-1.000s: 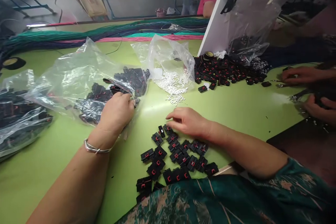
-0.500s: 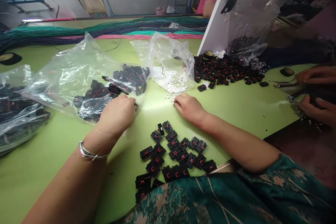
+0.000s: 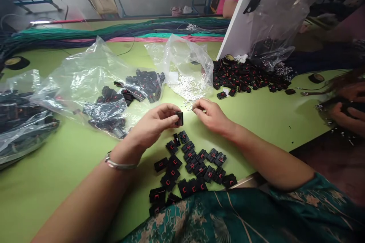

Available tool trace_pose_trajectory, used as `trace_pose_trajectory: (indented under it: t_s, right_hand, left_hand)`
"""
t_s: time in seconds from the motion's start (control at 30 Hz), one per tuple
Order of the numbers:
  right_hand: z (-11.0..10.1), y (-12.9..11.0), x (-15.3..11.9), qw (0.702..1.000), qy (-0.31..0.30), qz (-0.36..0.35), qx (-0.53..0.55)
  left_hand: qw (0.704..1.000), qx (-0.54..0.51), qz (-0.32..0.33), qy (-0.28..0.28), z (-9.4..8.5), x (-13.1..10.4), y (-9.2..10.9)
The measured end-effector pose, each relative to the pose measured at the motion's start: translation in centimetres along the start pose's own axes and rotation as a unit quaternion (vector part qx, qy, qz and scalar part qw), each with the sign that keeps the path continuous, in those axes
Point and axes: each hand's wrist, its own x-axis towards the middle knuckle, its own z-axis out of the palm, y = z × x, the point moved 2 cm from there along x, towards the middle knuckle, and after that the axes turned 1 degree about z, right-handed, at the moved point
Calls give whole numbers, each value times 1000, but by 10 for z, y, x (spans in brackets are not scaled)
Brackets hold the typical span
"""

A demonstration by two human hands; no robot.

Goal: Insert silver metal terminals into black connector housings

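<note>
My left hand [image 3: 155, 123] is closed on a black connector housing [image 3: 179, 119], held upright between thumb and fingers above the green table. To its right, my right hand [image 3: 209, 113] is closed in a pinch at the near edge of a heap of small white pieces [image 3: 190, 88]. Whatever its fingertips hold is too small to make out. Those white pieces spill from a clear plastic bag [image 3: 168, 59]. Below both hands lie several black connector housings [image 3: 192, 165] with red clips, loosely grouped near my body.
A clear bag of black housings [image 3: 108, 108] lies at left, with another full bag [image 3: 19, 117] beyond it. At right is a pile of black housings [image 3: 242, 76] near a white panel [image 3: 236, 11]. Bundled wires [image 3: 119, 30] run along the back. A co-worker's hands [image 3: 345, 114] work at far right.
My left hand has come away from the bag of housings, moving right with a black connector housing in its fingers. My right hand stays by the white pieces, its fingers slightly shifted.
</note>
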Motion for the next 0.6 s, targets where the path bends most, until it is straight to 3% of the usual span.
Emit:
trace_pose_trajectory:
  t_s: [0.07, 0.13, 0.33, 0.43, 0.6]
  right_hand:
    - [0, -6, -4, 993, 7, -1, 119]
    - [4, -11, -7, 985, -6, -5, 174]
    - [21, -12, -12, 951, -14, 62, 301]
    - [27, -11, -13, 941, -21, 74, 331]
    - [30, -10, -13, 948, -7, 65, 312]
  left_hand:
    - [993, -113, -45, 4, 3, 7, -19]
    - [985, -164, -63, 7, 5, 10, -29]
    - [972, -225, -65, -20, 3, 12, -32]
    - [969, -234, -79, -24, 1, 13, -36]
    - [965, -248, -84, -24, 3, 14, -40]
